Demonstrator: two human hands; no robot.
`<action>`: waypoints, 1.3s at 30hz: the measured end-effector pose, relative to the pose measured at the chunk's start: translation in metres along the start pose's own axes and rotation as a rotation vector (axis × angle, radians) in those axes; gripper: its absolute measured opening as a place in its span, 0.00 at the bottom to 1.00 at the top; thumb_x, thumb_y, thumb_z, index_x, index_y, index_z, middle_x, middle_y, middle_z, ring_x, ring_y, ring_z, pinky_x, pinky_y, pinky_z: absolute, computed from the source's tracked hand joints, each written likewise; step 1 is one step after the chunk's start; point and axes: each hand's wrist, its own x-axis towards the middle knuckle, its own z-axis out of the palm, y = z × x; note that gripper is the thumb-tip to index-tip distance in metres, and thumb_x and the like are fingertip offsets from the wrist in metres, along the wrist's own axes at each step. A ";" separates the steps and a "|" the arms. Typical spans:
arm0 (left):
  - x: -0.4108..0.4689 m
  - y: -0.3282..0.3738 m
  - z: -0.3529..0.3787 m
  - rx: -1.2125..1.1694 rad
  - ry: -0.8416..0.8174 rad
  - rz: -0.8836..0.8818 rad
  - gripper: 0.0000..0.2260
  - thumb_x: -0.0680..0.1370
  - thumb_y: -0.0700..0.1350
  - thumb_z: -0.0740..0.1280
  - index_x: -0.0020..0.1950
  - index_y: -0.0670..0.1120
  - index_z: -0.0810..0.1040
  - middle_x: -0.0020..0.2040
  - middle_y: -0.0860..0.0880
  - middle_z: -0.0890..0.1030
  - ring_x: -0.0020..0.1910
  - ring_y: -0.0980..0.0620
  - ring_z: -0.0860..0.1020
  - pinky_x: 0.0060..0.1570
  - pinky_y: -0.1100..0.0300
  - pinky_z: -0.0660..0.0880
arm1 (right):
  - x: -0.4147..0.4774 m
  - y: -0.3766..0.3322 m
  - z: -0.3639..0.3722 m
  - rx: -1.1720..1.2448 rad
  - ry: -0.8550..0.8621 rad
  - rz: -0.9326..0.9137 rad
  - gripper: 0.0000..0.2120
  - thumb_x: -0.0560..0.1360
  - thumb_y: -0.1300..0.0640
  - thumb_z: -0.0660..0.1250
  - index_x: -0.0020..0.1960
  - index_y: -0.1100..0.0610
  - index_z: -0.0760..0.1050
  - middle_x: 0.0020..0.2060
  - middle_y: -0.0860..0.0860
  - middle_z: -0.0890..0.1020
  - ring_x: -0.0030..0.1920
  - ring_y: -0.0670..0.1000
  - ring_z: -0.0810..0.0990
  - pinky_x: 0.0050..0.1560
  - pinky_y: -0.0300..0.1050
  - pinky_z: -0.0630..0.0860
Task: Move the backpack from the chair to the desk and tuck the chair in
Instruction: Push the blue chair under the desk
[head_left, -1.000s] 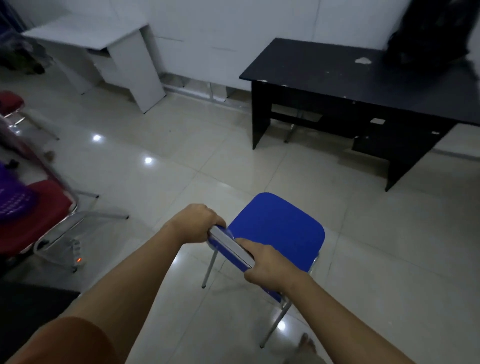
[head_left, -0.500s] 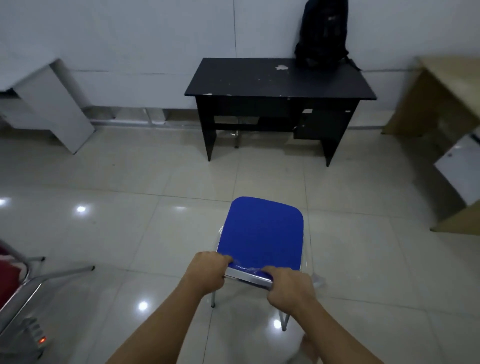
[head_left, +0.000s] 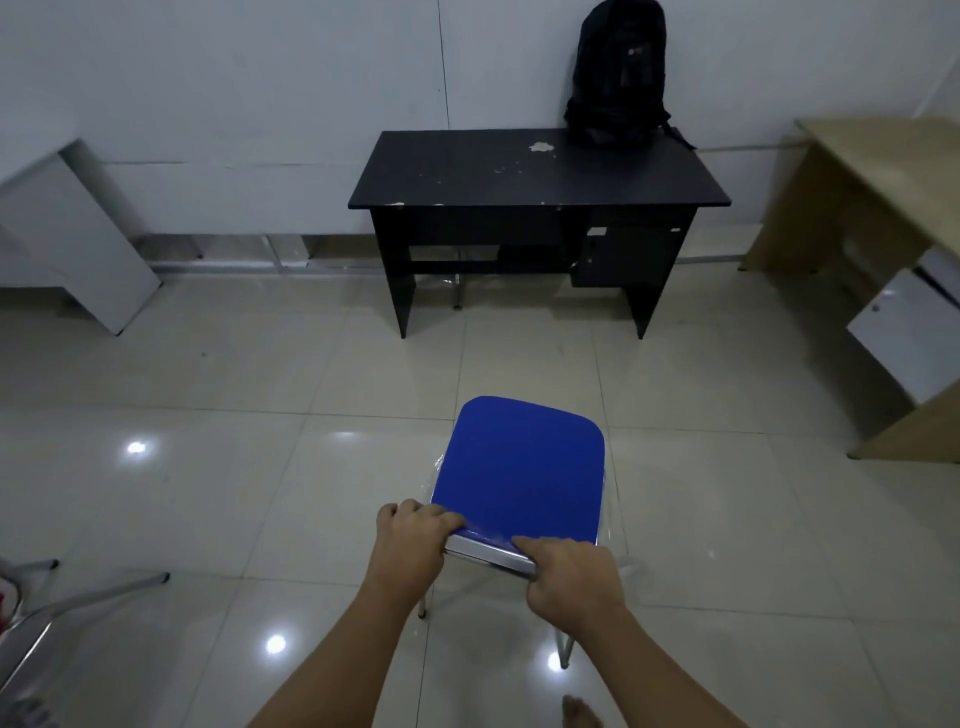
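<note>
A blue-seated chair (head_left: 519, 473) with metal legs stands on the tiled floor in front of me, its seat bare. My left hand (head_left: 410, 540) grips the left end of its backrest top, and my right hand (head_left: 569, 582) grips the right end. The black backpack (head_left: 615, 73) stands upright on the back right corner of the black desk (head_left: 519, 171), leaning against the white wall. The chair faces the desk's knee opening, roughly a floor tile away from it.
A white desk (head_left: 67, 244) stands at the left wall. A light wooden desk (head_left: 872, 218) with a white panel sits at the right. Metal legs of a red chair (head_left: 62, 603) lie at the lower left. My bare toes (head_left: 579, 712) show below the chair.
My view has swung to face the black desk squarely. The chair has turned from angled to straight toward the desk and moved a little closer. Both hands keep their hold on the backrest.
</note>
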 end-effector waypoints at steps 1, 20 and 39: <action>0.010 -0.007 0.000 0.004 0.003 -0.002 0.15 0.74 0.43 0.67 0.58 0.58 0.79 0.52 0.55 0.83 0.51 0.49 0.78 0.57 0.51 0.67 | 0.010 -0.002 0.000 0.002 0.010 -0.002 0.28 0.68 0.47 0.58 0.68 0.41 0.70 0.50 0.44 0.84 0.46 0.50 0.81 0.45 0.44 0.73; 0.271 -0.026 -0.016 -0.014 0.103 -0.062 0.13 0.73 0.41 0.65 0.54 0.56 0.78 0.45 0.54 0.80 0.44 0.50 0.74 0.49 0.53 0.65 | 0.268 0.105 -0.090 -0.131 0.032 -0.153 0.29 0.66 0.53 0.61 0.66 0.37 0.73 0.45 0.44 0.85 0.41 0.50 0.81 0.36 0.41 0.73; 0.368 -0.063 -0.021 0.091 -0.114 0.193 0.13 0.72 0.44 0.66 0.54 0.56 0.77 0.39 0.52 0.81 0.36 0.50 0.79 0.37 0.60 0.74 | 0.342 0.115 -0.088 -0.006 0.048 -0.031 0.27 0.63 0.48 0.61 0.61 0.35 0.76 0.49 0.38 0.84 0.45 0.47 0.82 0.39 0.38 0.70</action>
